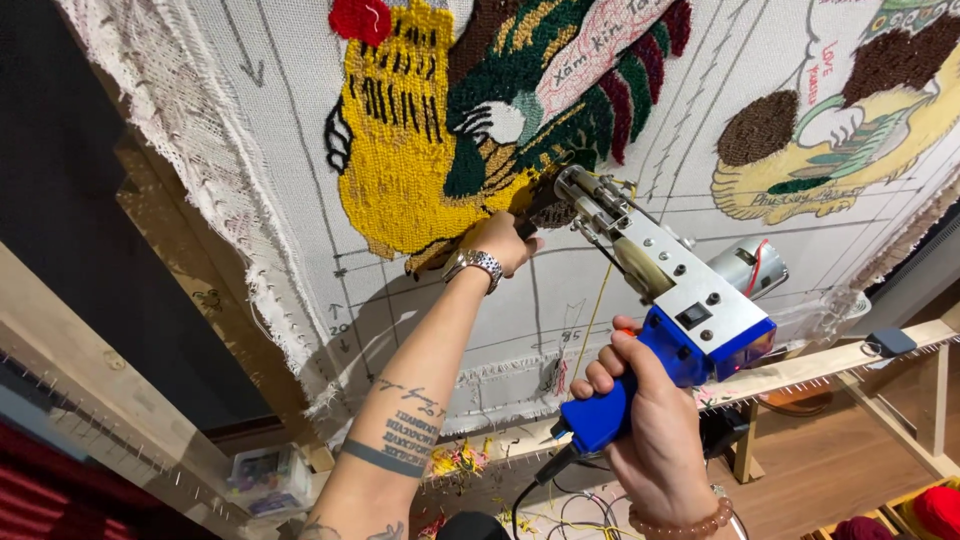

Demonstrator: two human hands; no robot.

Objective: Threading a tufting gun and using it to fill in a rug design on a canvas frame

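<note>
Blue-handled metal tufting gun: rigid, seems front-heavy | your right hand fingers wrap its grip | left hand clasps its front handle against stretched white cloth.

A wooden frame carries a white cloth, stretched over it and hooked on rows of small nails along the frame's bars. On the cloth sit tufted patches: a large yellow patch near the cloth's middle, a red patch at its top, green and maroon tufting just right of the yellow, and a brown round patch further right. Pen lines and arrows mark the bare cloth below the yellow patch. The cloth's frayed edge hangs over the frame's left bar.
</note>
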